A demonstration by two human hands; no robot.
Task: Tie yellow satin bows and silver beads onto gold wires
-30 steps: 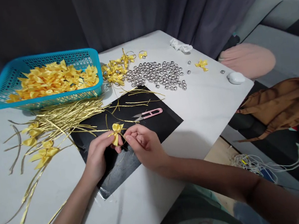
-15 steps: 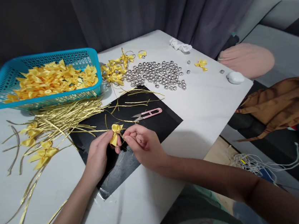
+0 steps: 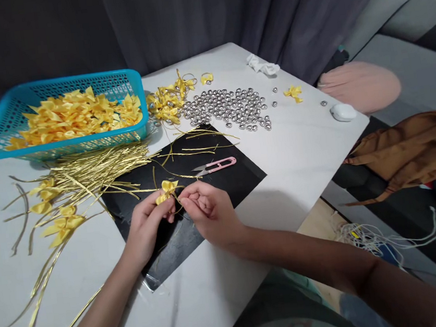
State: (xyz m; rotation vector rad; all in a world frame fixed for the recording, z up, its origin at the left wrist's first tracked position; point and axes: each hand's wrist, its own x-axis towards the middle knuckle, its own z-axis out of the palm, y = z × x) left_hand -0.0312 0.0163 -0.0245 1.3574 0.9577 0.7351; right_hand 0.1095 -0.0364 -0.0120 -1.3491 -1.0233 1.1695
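Observation:
Over the black sheet [image 3: 180, 246], my left hand [image 3: 149, 218] pinches a yellow ribbon bow [image 3: 169, 186] between thumb and fingers. My right hand [image 3: 207, 209] is closed just beside it, its thumb and forefinger on a thin gold cord [image 3: 179, 193] at the bow's right side. The fingers hide part of the cord. Pink thread snips [image 3: 222, 164] lie on the sheet beyond my right hand. A bundle of gold cords [image 3: 96, 167] lies to the left, with two yellow bows [image 3: 64, 224] near it.
A blue basket [image 3: 137, 96] of yellow bows stands at the back left of the white table [image 3: 273, 162]. Silver beads [image 3: 227, 107] lie right of it, beside more bows. A white object [image 3: 343, 112] sits near the right corner.
The bow has tilted and my left thumb has moved down over its lower part. My right hand has stayed almost in place.

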